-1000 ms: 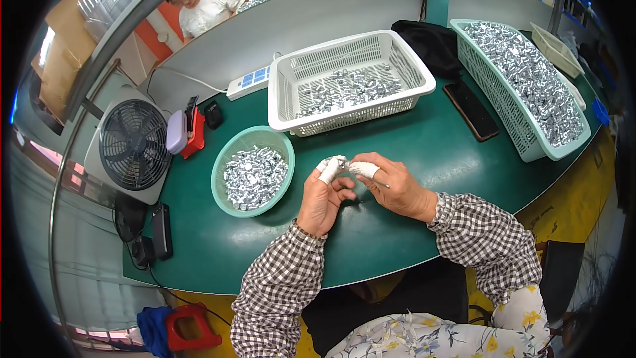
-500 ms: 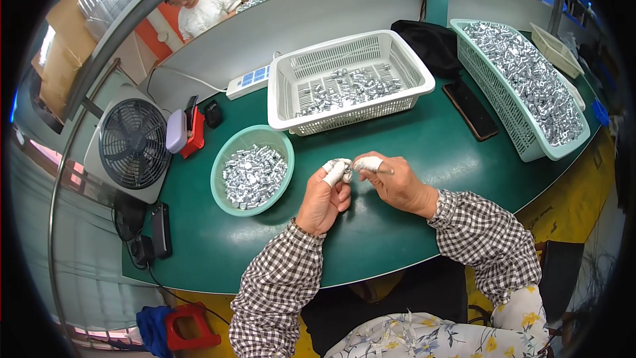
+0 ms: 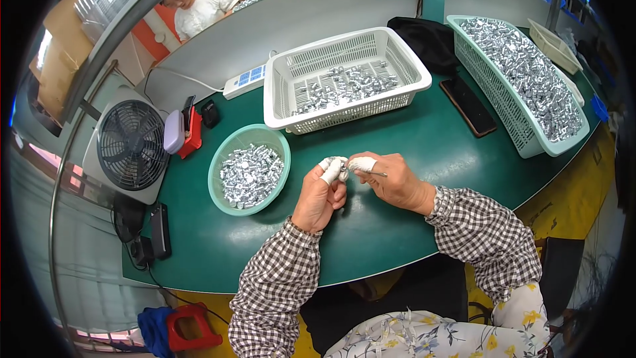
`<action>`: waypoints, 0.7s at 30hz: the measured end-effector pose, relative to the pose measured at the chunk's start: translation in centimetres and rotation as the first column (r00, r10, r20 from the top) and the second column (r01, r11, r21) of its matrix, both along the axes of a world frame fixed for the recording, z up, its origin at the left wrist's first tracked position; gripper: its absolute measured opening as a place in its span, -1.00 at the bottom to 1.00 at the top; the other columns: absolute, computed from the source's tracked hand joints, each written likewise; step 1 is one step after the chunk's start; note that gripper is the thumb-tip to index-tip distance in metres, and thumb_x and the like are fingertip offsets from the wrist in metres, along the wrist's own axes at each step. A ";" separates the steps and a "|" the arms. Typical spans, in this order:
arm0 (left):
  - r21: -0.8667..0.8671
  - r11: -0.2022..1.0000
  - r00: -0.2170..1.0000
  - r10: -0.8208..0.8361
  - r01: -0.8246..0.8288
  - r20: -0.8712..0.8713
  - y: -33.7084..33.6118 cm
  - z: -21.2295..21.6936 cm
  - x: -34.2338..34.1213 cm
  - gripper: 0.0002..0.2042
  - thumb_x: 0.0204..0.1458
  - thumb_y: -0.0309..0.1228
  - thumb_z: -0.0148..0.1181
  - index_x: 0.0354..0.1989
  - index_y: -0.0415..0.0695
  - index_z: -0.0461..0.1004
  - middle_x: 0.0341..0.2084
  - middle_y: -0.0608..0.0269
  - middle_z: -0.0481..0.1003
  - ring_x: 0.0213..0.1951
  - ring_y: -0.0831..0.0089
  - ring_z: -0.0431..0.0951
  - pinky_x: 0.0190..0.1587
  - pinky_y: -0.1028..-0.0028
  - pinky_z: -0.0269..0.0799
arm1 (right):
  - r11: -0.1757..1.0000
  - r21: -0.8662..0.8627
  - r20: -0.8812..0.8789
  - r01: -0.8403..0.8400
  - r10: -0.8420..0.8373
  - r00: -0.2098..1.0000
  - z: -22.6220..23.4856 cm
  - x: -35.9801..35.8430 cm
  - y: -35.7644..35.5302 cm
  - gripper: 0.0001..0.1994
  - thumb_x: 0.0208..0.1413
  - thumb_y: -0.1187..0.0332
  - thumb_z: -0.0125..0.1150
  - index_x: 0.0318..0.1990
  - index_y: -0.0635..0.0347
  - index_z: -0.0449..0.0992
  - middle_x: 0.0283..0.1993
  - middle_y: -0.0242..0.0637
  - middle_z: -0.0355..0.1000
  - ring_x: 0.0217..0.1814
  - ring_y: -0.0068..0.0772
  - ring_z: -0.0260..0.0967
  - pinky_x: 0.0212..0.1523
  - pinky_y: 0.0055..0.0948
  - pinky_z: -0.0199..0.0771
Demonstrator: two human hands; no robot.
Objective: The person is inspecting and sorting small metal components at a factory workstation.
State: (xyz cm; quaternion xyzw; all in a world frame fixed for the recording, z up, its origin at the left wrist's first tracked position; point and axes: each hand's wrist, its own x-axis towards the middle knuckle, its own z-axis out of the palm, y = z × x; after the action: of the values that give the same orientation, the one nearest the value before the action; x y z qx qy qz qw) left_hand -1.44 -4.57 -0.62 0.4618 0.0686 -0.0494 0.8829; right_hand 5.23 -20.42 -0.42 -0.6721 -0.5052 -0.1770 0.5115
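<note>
We have one view only, from a head-worn fisheye camera looking steeply down over the green bench (image 3: 411, 225). It sits close above our own left hand (image 3: 318, 192) and right hand (image 3: 394, 182), forearms entering from the lower edge, and faces forward across the bench; straight edges bend near the rim.

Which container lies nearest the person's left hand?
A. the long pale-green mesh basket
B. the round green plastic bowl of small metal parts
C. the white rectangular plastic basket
B: the round green plastic bowl of small metal parts sits just left of the left hand.
</note>
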 end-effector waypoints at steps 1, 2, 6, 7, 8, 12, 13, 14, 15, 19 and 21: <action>0.025 1.000 1.000 -0.007 0.008 -0.015 0.1 0.0 -0.1 -0.85 0.11 -0.36 -0.01 -0.23 -0.15 0.35 -0.52 0.40 0.33 -0.69 0.69 0.19 -0.72 0.70 0.04 | 1.000 -0.011 -0.062 -0.011 0.011 0.998 0.0 -0.2 0.1 -0.92 0.10 0.51 -0.01 -0.35 0.36 0.37 -0.44 -0.18 0.40 -0.65 -0.44 0.35 -0.63 -0.52 0.35; 0.051 0.999 0.999 -0.013 0.015 -0.030 0.2 -0.1 -0.2 -0.85 0.11 -0.36 -0.01 -0.23 -0.15 0.35 -0.52 0.39 0.33 -0.69 0.69 0.20 -0.72 0.71 0.04 | 1.000 -0.019 -0.123 -0.024 0.022 0.992 0.0 -0.3 0.2 -0.92 0.09 0.51 0.00 -0.38 0.36 0.35 -0.49 -0.20 0.39 -0.67 -0.44 0.33 -0.65 -0.51 0.34; 0.137 0.988 0.997 0.078 -0.078 0.001 -0.4 0.2 -0.1 -0.84 0.11 -0.37 -0.01 -0.22 -0.17 0.34 -0.51 0.37 0.33 -0.70 0.70 0.20 -0.73 0.70 0.04 | 0.999 0.028 -0.456 -0.028 0.037 0.889 0.4 0.4 0.1 -0.81 0.20 0.41 -0.13 -0.35 0.35 0.37 -0.42 -0.25 0.43 -0.64 -0.53 0.33 -0.61 -0.60 0.33; 0.137 0.988 0.997 0.074 -0.074 0.002 -0.3 0.2 0.0 -0.84 0.11 -0.37 -0.01 -0.22 -0.17 0.34 -0.51 0.37 0.33 -0.70 0.70 0.20 -0.73 0.70 0.04 | 0.999 0.028 -0.456 -0.024 0.034 0.889 0.4 0.5 0.0 -0.81 0.20 0.41 -0.13 -0.35 0.35 0.37 -0.42 -0.25 0.43 -0.64 -0.53 0.33 -0.61 -0.60 0.33; 0.217 0.969 0.993 0.117 -0.120 0.027 0.1 0.1 0.1 -0.83 0.11 -0.37 -0.01 -0.21 -0.19 0.34 -0.50 0.36 0.33 -0.70 0.70 0.21 -0.73 0.70 0.06 | 1.000 0.022 -0.434 0.018 -0.006 0.901 0.4 0.7 -0.1 -0.80 0.21 0.40 -0.15 -0.35 0.34 0.36 -0.42 -0.26 0.43 -0.65 -0.55 0.32 -0.62 -0.60 0.32; 0.406 0.881 0.970 0.213 -0.242 0.116 0.4 -0.1 0.5 -0.81 0.09 -0.39 -0.01 -0.18 -0.22 0.33 -0.46 0.31 0.37 -0.69 0.70 0.23 -0.72 0.70 0.10 | 0.994 0.025 -0.398 0.109 -0.090 0.913 -0.1 1.7 -0.1 -0.78 0.23 0.37 -0.17 -0.35 0.34 0.33 -0.42 -0.28 0.43 -0.66 -0.57 0.30 -0.63 -0.61 0.30; 0.442 0.855 0.963 0.230 -0.270 0.143 0.3 0.0 0.5 -0.81 0.09 -0.40 -0.01 -0.17 -0.23 0.33 -0.44 0.29 0.38 -0.68 0.70 0.24 -0.72 0.70 0.11 | 0.993 0.036 -0.407 0.116 -0.092 0.909 -0.3 2.0 -0.1 -0.79 0.23 0.37 -0.17 -0.35 0.34 0.32 -0.43 -0.27 0.42 -0.66 -0.57 0.30 -0.63 -0.61 0.30; 0.476 0.827 0.954 0.247 -0.300 0.172 0.2 0.0 0.5 -0.80 0.08 -0.41 -0.01 -0.17 -0.23 0.32 -0.42 0.27 0.39 -0.67 0.70 0.26 -0.72 0.71 0.12 | 0.991 0.047 -0.416 0.122 -0.092 0.905 -0.5 2.2 0.0 -0.79 0.22 0.37 -0.16 -0.34 0.34 0.32 -0.43 -0.27 0.42 -0.67 -0.56 0.29 -0.64 -0.61 0.30; 0.478 0.825 0.953 0.247 -0.301 0.173 0.2 0.1 0.5 -0.80 0.08 -0.41 -0.01 -0.17 -0.23 0.32 -0.42 0.27 0.39 -0.67 0.70 0.26 -0.72 0.71 0.12 | 0.991 0.049 -0.416 0.121 -0.090 0.905 -0.7 2.4 0.0 -0.79 0.22 0.37 -0.16 -0.34 0.34 0.32 -0.43 -0.27 0.42 -0.67 -0.56 0.29 -0.64 -0.61 0.30; 0.553 0.785 0.960 0.242 -0.278 0.139 0.8 0.0 0.8 -0.78 0.06 -0.44 0.02 -0.15 -0.26 0.32 -0.44 0.24 0.43 -0.66 0.64 0.31 -0.67 0.62 0.23 | 0.984 0.058 -0.459 0.167 -0.122 0.880 -1.2 3.0 0.1 -0.79 0.22 0.37 -0.16 -0.34 0.35 0.32 -0.43 -0.26 0.42 -0.68 -0.57 0.28 -0.65 -0.61 0.28; 0.764 0.539 0.934 0.165 -0.356 0.318 1.5 -0.5 1.8 -0.79 0.03 -0.44 0.06 -0.19 -0.28 0.34 -0.53 0.21 0.43 -0.65 0.56 0.34 -0.61 0.54 0.29 | 0.982 0.076 -0.470 0.175 -0.120 0.875 -1.0 3.1 0.3 -0.79 0.22 0.37 -0.16 -0.34 0.35 0.32 -0.43 -0.26 0.42 -0.69 -0.57 0.27 -0.66 -0.61 0.28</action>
State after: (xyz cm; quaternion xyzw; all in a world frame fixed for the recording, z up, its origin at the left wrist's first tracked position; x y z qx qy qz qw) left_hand 0.33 -3.07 -1.13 0.8000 0.0590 0.1685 0.5728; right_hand 8.32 -20.09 -1.44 -0.7005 -0.3048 -0.0791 0.6403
